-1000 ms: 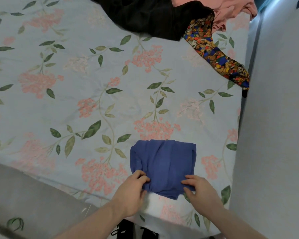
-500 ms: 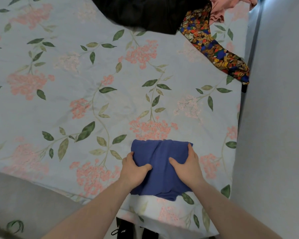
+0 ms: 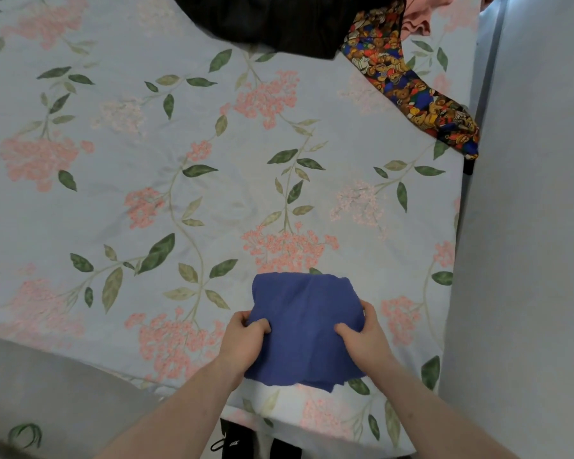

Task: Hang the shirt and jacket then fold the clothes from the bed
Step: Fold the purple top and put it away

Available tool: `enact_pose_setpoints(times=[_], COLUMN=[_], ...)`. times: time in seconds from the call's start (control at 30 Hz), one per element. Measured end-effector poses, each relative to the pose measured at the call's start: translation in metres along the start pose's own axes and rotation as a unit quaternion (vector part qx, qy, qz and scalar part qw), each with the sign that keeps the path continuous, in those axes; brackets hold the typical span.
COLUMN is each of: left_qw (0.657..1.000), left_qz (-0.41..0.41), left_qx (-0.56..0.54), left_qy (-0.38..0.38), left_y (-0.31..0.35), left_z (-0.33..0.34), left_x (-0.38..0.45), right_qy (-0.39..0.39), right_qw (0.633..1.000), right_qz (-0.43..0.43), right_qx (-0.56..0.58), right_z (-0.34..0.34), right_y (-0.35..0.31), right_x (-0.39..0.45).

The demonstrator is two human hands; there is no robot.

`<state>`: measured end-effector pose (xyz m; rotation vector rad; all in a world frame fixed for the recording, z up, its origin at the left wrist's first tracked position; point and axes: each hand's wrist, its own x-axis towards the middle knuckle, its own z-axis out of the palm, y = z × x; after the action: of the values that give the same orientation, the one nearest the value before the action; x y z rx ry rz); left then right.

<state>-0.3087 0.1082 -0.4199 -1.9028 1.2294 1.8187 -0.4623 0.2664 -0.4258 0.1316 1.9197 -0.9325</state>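
We look down on a bed (image 3: 146,210) covered by a pale blue sheet printed with pink flower clusters and green leaves. A plain grey wall (image 3: 527,226) runs along its right side, and the near edge of the mattress drops away at the bottom of the view, where a pair of dark shoes (image 3: 246,445) shows on the floor below.

Close to that near edge, towards the right, lies a folded blue garment (image 3: 304,313), a compact, roughly square bundle resting flat on the sheet, its lower edge reaching almost to the edge of the mattress. Both forearms come up from the bottom of the view and meet at the garment.

The left hand (image 3: 242,342) sits at the bundle's left side. Its fingers are curled in and its thumb presses down on top of the cloth, so it grips the left edge. The right hand (image 3: 365,336) mirrors it on the right side: the thumb lies on the upper face of the cloth and the fingers wrap round the right edge, pinching the fabric. The two wrists angle inwards, with the knuckles turned towards the far end of the bed.

At the far end, well apart from the blue bundle, more clothes lie unfolded. A black garment (image 3: 279,21) spreads across the top, a patterned cloth with teddy bears (image 3: 408,84) trails from it towards the wall, and a bit of pink fabric (image 3: 418,18) shows beside them.
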Motion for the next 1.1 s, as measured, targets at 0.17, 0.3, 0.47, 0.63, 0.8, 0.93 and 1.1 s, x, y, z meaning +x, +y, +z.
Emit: enact_pose_setpoints(times=[0.17,0.3,0.47,0.63,0.8,0.93,1.1], left_qw=[0.998,0.998,0.995,0.993,0.990,0.987,0.984], left_qz=[0.015,0.018,0.004,0.042,0.099,0.135,0.172], left_qx=[-0.026,-0.031,-0.076,-0.082,-0.079,-0.078,-0.053], left_qy=[-0.058,-0.060,-0.067,-0.080,-0.069,-0.041,-0.008], left_y=[-0.005,-0.006,-0.007,-0.013,-0.007,0.005,0.019], left_z=[0.006,0.006,-0.005,-0.016,-0.041,-0.071,-0.110], left_x=[-0.005,-0.007,-0.010,-0.041,-0.116,-0.198,-0.307], right_qy=[0.013,-0.016,-0.040,-0.041,-0.045,-0.048,-0.068], right_qw=[0.997,0.998,0.997,0.997,0.997,0.994,0.987], right_qz=[-0.071,-0.050,0.015,0.003,-0.046,-0.088,-0.148], right_qx=[-0.004,0.042,0.065,0.066,0.037,0.038,0.014], right_z=[0.019,0.022,0.020,0.023,0.014,0.002,-0.004], right_y=[0.014,0.014,0.013,0.009,-0.017,-0.056,-0.107], right_x=[-0.006,-0.004,-0.010,-0.035,-0.097,-0.173,-0.269])
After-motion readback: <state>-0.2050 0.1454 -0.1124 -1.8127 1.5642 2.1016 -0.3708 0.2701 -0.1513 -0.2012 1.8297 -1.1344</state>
